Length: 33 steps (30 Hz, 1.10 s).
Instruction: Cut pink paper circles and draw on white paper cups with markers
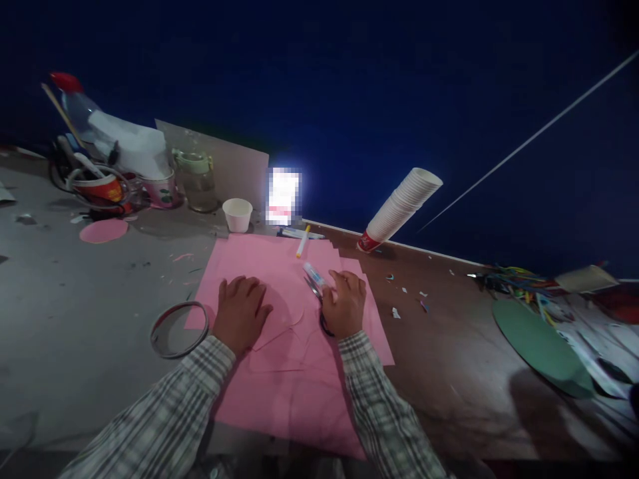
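Note:
A stack of pink paper sheets [279,266] lies on the table in front of me. My left hand [240,311] rests flat on the pink paper, fingers stretched out. My right hand [344,303] is closed around a pair of scissors [314,287], whose blades point up and left over the paper. A curved cut line shows in the sheet between the two hands. A white glue stick [314,273] lies just beyond the scissors' tips.
A metal ring [180,329] lies left of the paper. Behind it stand a white cup [237,214], a marker [302,241], a leaning stack of paper cups [402,206], jars and a bottle at back left, a pink disc [104,230]. A green paper oval [542,346] lies at right.

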Motion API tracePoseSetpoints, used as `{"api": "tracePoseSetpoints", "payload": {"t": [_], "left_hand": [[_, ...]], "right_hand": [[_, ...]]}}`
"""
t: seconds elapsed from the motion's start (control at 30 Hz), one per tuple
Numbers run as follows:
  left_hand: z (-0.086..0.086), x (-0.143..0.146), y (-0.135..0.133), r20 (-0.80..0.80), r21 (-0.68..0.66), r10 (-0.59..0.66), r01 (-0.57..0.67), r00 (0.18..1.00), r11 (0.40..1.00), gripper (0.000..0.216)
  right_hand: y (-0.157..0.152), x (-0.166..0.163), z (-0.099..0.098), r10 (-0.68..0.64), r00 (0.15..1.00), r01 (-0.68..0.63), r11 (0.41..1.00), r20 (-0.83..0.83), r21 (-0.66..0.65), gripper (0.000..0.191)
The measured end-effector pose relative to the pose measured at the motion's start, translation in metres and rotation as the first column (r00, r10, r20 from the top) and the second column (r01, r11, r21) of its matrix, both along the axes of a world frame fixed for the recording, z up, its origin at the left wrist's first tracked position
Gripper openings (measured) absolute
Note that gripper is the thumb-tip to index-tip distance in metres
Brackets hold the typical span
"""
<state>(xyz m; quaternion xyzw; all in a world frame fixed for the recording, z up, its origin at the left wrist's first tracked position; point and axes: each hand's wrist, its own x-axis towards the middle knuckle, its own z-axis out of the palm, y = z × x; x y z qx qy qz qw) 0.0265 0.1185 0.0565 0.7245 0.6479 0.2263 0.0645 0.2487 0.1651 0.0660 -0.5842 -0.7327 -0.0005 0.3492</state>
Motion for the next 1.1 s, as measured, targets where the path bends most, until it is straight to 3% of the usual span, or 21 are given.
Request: {"api": "tracePoseSetpoints", "payload": {"t": [0.13, 0.23, 0.33, 0.4, 0.53, 0.73, 0.93, 1.0, 1.1], "left_hand": [[-0.002, -0.001, 0.000, -0.016, 0.015, 0.004, -0.004, 1.000, 1.000, 0.029], [-0.004, 0.000, 0.000, -0.044, 0.033, 0.002, 0.000, 0.999, 0.999, 0.028], [-0.004, 0.000, 0.000, -0.047, 0.038, -0.010, 0.012, 0.999, 0.999, 0.027], [-0.004, 0.000, 0.000, -0.037, 0.035, -0.016, 0.017, 0.999, 0.999, 0.026], [-0.002, 0.000, 0.001, 0.001, 0.050, -0.010, 0.010, 1.000, 0.999, 0.028], [0.012, 0.002, 0.001, 0.213, 0.041, -0.052, 0.044, 0.976, 0.998, 0.024], [0.026, 0.004, -0.003, 0.571, -0.100, 0.080, -0.027, 0.817, 0.995, 0.023], [0.031, 0.005, -0.004, 0.643, -0.166, 0.127, -0.025, 0.755, 0.986, 0.024], [0.039, 0.008, -0.005, 0.736, -0.274, 0.209, 0.000, 0.644, 0.962, 0.025]], "right_hand": [[-0.014, -0.016, 0.011, 0.150, 0.986, -0.140, 0.981, 0.068, -0.132, 0.017], [-0.023, -0.029, 0.014, 0.156, 0.957, -0.094, 0.965, 0.244, -0.245, 0.018], [-0.026, -0.036, 0.014, 0.148, 0.958, -0.067, 0.950, 0.247, -0.306, 0.013], [-0.025, -0.036, 0.012, 0.121, 0.978, -0.061, 0.944, 0.168, -0.324, 0.005], [-0.020, -0.032, 0.011, 0.103, 0.991, -0.127, 0.936, -0.087, -0.328, 0.014], [-0.019, -0.025, 0.012, 0.147, 0.854, -0.332, 0.893, -0.500, -0.304, 0.011], [-0.019, -0.022, 0.014, 0.156, 0.731, -0.439, 0.852, -0.664, -0.284, 0.013], [-0.020, -0.022, 0.017, 0.187, 0.752, -0.450, 0.846, -0.632, -0.285, 0.009], [-0.024, -0.024, 0.021, 0.218, 0.817, -0.414, 0.867, -0.534, -0.278, 0.019]]}}
